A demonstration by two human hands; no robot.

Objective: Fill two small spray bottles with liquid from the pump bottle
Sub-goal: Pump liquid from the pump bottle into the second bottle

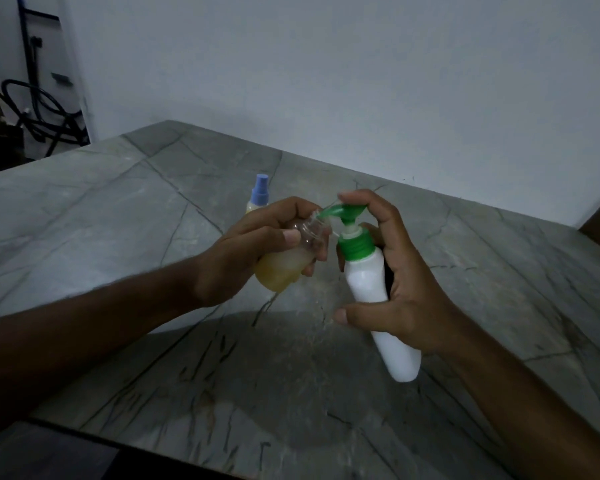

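Note:
My left hand [253, 244] grips a small clear spray bottle [284, 268] with its cap off, tilted, holding yellowish liquid in its lower part. My right hand [399, 282] holds a white pump bottle [368, 275] with a green pump head [343, 213]; my index finger rests on top of the pump. The green nozzle tip sits at the open neck of the clear bottle. Both bottles are held above the table. A second small spray bottle [258, 197] with a blue spray cap stands on the table behind my left hand, partly hidden.
The grey stone-pattern table [118, 209] spreads under both hands, its far edge against a white wall [361, 81]. Dark cables and a doorway [32, 98] are at the far left. A dark edge lies below the table's near side.

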